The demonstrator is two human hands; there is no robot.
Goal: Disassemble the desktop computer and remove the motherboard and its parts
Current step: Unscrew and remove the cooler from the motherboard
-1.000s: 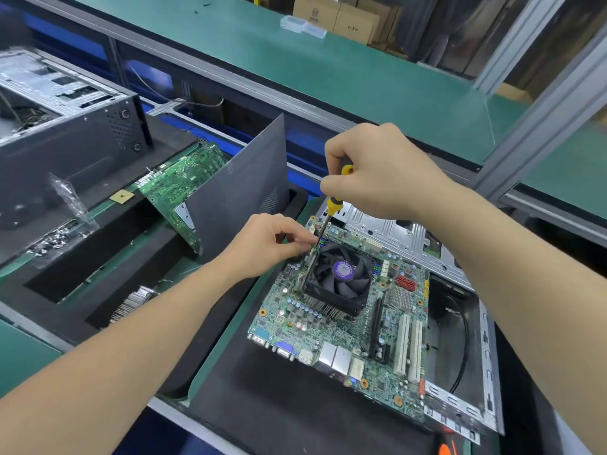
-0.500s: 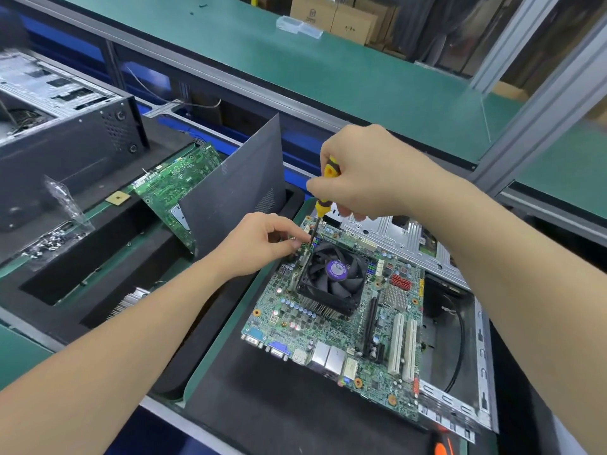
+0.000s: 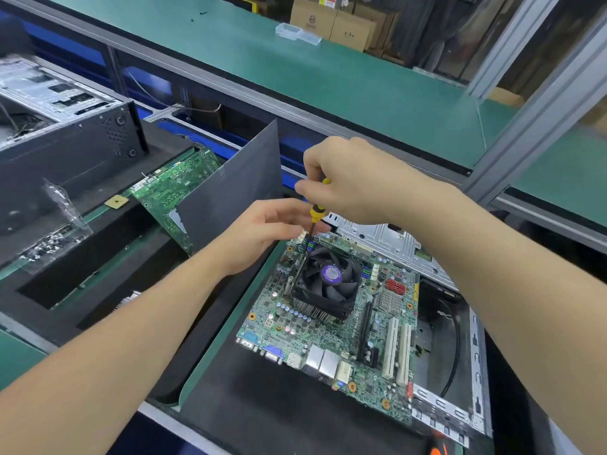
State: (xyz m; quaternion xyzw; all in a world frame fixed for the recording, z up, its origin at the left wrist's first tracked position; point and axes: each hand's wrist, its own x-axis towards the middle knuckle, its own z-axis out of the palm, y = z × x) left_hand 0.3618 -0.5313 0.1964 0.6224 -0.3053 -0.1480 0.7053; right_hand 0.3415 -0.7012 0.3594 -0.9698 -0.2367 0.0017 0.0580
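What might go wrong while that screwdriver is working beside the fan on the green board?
The screwdriver, gripped by the right hand, might slip at the corner of the fan cooler and gouge the motherboard. The left hand has its fingers close to the shaft, so a slip might also jab them.
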